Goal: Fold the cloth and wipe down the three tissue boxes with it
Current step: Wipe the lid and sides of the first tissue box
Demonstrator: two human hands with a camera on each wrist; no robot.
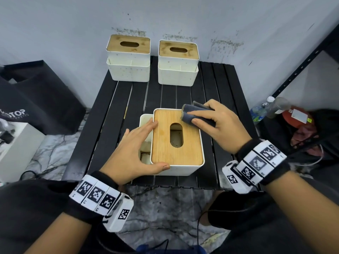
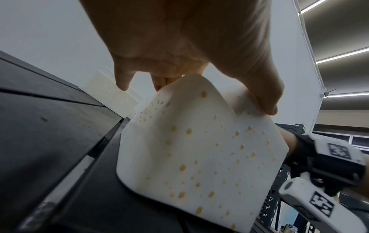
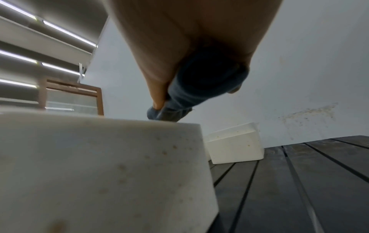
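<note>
Three white tissue boxes with wooden slotted lids stand on a black slatted table [image 1: 113, 114]. Two boxes [image 1: 128, 59] [image 1: 178, 63] are at the back by the wall. The near box [image 1: 177, 140] [image 2: 199, 149] [image 3: 99, 165] is in the middle, with an open side compartment on its left. My left hand [image 1: 135, 151] [image 2: 189, 47] braces it: straight fingers along the lid's left edge, thumb against the front rim. My right hand [image 1: 218, 125] [image 3: 169, 39] grips a folded dark grey cloth [image 1: 194, 114] [image 3: 199, 88] and presses it on the lid's far right corner.
A black bag [image 1: 36, 96] and a white block [image 1: 16, 143] lie on the floor to the left. On the right are a dark metal shelf frame [image 1: 302, 57], bottles [image 1: 269, 107] and a red item [image 1: 295, 116]. Cables run over the marbled floor in front.
</note>
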